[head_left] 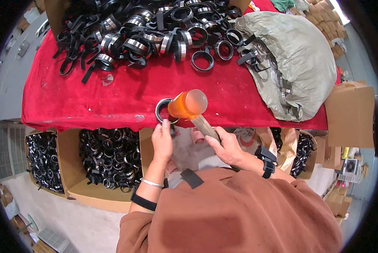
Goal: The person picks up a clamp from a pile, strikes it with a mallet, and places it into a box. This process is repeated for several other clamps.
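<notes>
My left hand [162, 141] grips a black and silver ring [158, 110] by its near side, at the front edge of the red-covered table [113, 99]. In my right hand [227, 147] is the handle of a mallet [184, 105] with an orange, translucent head. The mallet head overlaps the right part of the ring in this view; whether the two touch, I cannot tell. Farther back lies a large heap of similar black and silver rings [136, 46], many with black straps or tabs. One loose ring [202, 61] rests at the near edge of that heap.
A pale grey sack [294, 59] with more ring parts in its mouth lies at the table's right. Below the table edge, cardboard boxes [73, 181] hold many rings, left and right. Another cardboard box [349, 114] stands at the far right.
</notes>
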Demonstrator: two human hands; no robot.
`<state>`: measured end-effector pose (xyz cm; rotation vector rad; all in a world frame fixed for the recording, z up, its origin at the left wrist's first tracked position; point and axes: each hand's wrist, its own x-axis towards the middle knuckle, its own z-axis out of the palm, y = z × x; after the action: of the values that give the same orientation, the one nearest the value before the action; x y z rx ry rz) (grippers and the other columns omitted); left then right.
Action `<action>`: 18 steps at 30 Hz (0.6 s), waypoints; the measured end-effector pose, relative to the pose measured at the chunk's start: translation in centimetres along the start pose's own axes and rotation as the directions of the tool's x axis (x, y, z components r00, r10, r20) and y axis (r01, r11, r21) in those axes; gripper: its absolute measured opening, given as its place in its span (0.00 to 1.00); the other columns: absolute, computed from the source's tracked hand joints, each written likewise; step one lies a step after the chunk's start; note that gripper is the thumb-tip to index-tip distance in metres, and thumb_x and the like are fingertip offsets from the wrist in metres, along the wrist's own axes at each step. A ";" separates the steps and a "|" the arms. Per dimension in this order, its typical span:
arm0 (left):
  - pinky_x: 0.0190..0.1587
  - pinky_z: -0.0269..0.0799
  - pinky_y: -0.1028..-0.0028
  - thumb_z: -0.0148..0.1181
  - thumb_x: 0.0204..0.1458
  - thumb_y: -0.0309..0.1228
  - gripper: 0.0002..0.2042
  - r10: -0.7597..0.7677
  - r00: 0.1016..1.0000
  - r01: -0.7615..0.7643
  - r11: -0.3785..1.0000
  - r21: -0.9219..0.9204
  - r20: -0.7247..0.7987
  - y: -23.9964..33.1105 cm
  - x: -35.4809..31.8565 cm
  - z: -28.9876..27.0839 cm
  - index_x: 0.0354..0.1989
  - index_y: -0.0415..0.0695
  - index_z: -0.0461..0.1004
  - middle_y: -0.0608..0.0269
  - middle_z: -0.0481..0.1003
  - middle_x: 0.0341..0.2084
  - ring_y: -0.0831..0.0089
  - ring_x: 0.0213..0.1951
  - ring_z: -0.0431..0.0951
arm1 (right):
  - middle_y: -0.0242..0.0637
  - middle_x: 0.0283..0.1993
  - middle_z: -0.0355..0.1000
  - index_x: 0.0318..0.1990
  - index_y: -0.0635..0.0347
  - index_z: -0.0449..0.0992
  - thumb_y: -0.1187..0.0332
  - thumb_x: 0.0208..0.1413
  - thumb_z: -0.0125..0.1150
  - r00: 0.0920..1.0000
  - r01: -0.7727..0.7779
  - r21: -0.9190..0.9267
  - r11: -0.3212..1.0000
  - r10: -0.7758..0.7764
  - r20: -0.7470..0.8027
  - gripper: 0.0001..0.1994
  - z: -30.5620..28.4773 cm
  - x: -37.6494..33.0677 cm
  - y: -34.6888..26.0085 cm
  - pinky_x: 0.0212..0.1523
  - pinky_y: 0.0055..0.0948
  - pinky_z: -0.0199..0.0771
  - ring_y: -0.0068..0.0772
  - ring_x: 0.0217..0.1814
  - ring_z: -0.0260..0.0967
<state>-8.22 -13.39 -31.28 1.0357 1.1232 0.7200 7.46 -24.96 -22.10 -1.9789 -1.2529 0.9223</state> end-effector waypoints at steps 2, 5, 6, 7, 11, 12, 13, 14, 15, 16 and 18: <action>0.28 0.69 0.76 0.46 0.58 0.43 0.18 -0.026 1.000 0.026 0.998 -0.053 0.006 0.2 -0.3 -0.3 0.27 0.38 0.67 0.64 0.70 0.19 0.77 0.23 0.72 | 0.52 0.24 0.67 0.37 0.66 0.66 0.59 0.56 0.53 0.999 -0.030 0.002 1.000 0.030 0.015 0.15 0.1 -0.4 0.5 0.29 0.40 0.66 0.51 0.27 0.68; 0.26 0.70 0.77 0.47 0.58 0.43 0.18 -0.046 0.999 0.047 0.997 -0.066 0.011 0.7 -0.3 -0.5 0.25 0.40 0.67 0.63 0.70 0.18 0.77 0.20 0.71 | 0.50 0.24 0.68 0.39 0.65 0.67 0.61 0.56 0.52 0.997 -0.071 -0.010 0.997 0.071 0.027 0.14 -0.7 -1.2 1.1 0.29 0.37 0.67 0.47 0.25 0.68; 0.26 0.69 0.77 0.47 0.58 0.43 0.18 -0.057 0.998 0.057 0.996 -0.072 0.002 0.8 -0.3 -0.5 0.25 0.40 0.67 0.63 0.70 0.18 0.77 0.20 0.71 | 0.48 0.24 0.69 0.40 0.65 0.67 0.63 0.56 0.52 0.996 -0.083 -0.023 0.996 0.083 0.025 0.13 -1.0 -1.3 1.1 0.28 0.35 0.67 0.43 0.24 0.68; 0.26 0.69 0.77 0.47 0.58 0.44 0.18 -0.068 0.998 0.068 0.995 -0.078 -0.007 0.9 -0.3 -0.5 0.25 0.40 0.67 0.63 0.70 0.18 0.78 0.20 0.71 | 0.48 0.24 0.69 0.40 0.65 0.67 0.63 0.56 0.52 0.996 -0.083 -0.024 0.996 0.083 0.027 0.13 -1.4 -1.5 0.8 0.28 0.35 0.67 0.43 0.24 0.68; 0.26 0.69 0.77 0.47 0.58 0.44 0.19 -0.036 0.999 0.034 0.995 -0.093 -0.027 0.9 -0.4 -0.3 0.25 0.40 0.67 0.63 0.70 0.17 0.78 0.20 0.71 | 0.30 0.26 0.64 0.41 0.62 0.64 0.65 0.58 0.47 0.946 0.298 0.289 0.910 -0.242 -0.213 0.10 -3.4 -1.5 -3.4 0.22 0.19 0.62 0.16 0.21 0.59; 0.26 0.69 0.77 0.47 0.58 0.44 0.19 -0.041 0.999 0.039 0.995 -0.091 -0.018 0.9 -0.4 -0.3 0.25 0.40 0.67 0.63 0.70 0.17 0.78 0.20 0.70 | 0.33 0.27 0.65 0.42 0.62 0.64 0.65 0.57 0.48 0.935 0.332 0.362 0.871 -0.254 -0.247 0.11 -2.8 -1.6 -3.1 0.23 0.23 0.64 0.22 0.21 0.62; 0.26 0.69 0.77 0.47 0.58 0.44 0.19 -0.046 0.999 0.045 0.995 -0.088 -0.010 1.0 -0.4 -0.2 0.24 0.40 0.67 0.63 0.70 0.17 0.78 0.20 0.70 | 0.37 0.27 0.66 0.43 0.62 0.63 0.64 0.57 0.50 0.923 0.366 0.431 0.825 -0.262 -0.281 0.12 -1.9 -1.7 -2.2 0.23 0.27 0.66 0.29 0.21 0.64; 0.26 0.69 0.77 0.47 0.58 0.44 0.19 -0.047 0.999 0.046 0.995 -0.091 -0.013 0.9 -0.4 -0.4 0.24 0.40 0.67 0.63 0.70 0.17 0.78 0.20 0.70 | 0.42 0.27 0.67 0.43 0.63 0.63 0.63 0.56 0.51 0.914 0.363 0.103 0.926 -0.333 -0.230 0.13 -1.2 -1.5 -0.8 0.25 0.32 0.66 0.39 0.22 0.66; 0.27 0.69 0.77 0.47 0.58 0.44 0.18 -0.060 0.998 0.059 0.995 -0.079 -0.004 1.0 -0.4 -0.4 0.26 0.40 0.69 0.64 0.70 0.17 0.78 0.21 0.71 | 0.48 0.27 0.67 0.43 0.63 0.62 0.63 0.55 0.53 0.909 0.340 -0.243 0.908 -0.383 -0.161 0.15 -0.5 -1.5 1.0 0.27 0.37 0.67 0.48 0.24 0.67; 0.28 0.70 0.77 0.47 0.58 0.44 0.18 -0.068 0.998 0.069 0.995 -0.070 0.010 1.0 -0.2 -0.3 0.28 0.41 0.70 0.65 0.70 0.18 0.78 0.21 0.71 | 0.54 0.26 0.66 0.39 0.64 0.63 0.63 0.55 0.52 0.994 0.104 -0.176 0.979 -0.106 -0.002 0.13 0.2 -1.9 2.8 0.30 0.42 0.67 0.59 0.28 0.67; 0.28 0.70 0.77 0.47 0.58 0.44 0.18 -0.048 0.998 0.049 0.998 -0.037 0.031 0.5 0.2 -1.1 0.28 0.41 0.71 0.65 0.71 0.18 0.78 0.21 0.71 | 0.55 0.27 0.67 0.39 0.64 0.65 0.63 0.56 0.51 0.997 0.064 -0.182 0.981 -0.070 -0.028 0.12 -0.4 -1.6 1.7 0.31 0.42 0.68 0.58 0.31 0.68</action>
<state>-9.23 -12.75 -31.01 0.9808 1.1015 0.6823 8.14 -27.06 -22.80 -2.0678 -1.4180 0.7622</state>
